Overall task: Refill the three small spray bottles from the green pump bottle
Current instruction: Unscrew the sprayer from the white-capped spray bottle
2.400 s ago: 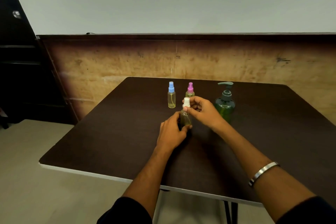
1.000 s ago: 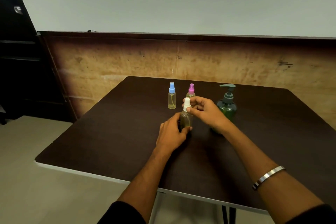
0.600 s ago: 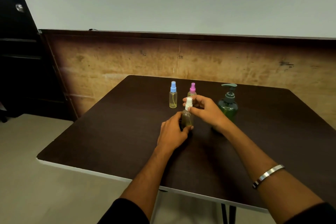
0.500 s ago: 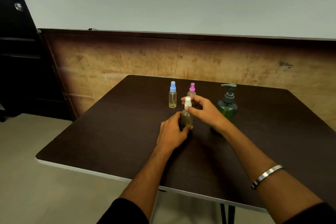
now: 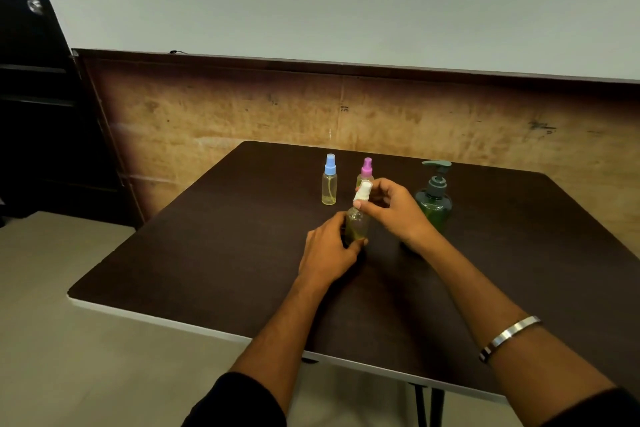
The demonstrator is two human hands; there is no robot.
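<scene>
A small clear spray bottle [image 5: 356, 224] with a white cap [image 5: 363, 191] stands on the dark table [image 5: 207, 253]. My left hand [image 5: 329, 250] grips its body low down. The fingers of my right hand [image 5: 394, 208] pinch the white cap, which sits slightly tilted on the neck. Behind stand a blue-capped spray bottle [image 5: 329, 180] and a pink-capped spray bottle [image 5: 365, 172], partly hidden by my right hand. The green pump bottle [image 5: 434, 199] stands upright to the right, just beyond my right wrist.
A worn wooden wall panel [image 5: 242, 114] runs behind the table. A dark cabinet [image 5: 41, 114] fills the left side. The table's near edge [image 5: 194, 326] has a pale rim, with beige floor [image 5: 86, 357] below it.
The white cap has tilted a little under my right fingers. Both hands stay on the same bottle in the same place; the view has shifted only slightly.
</scene>
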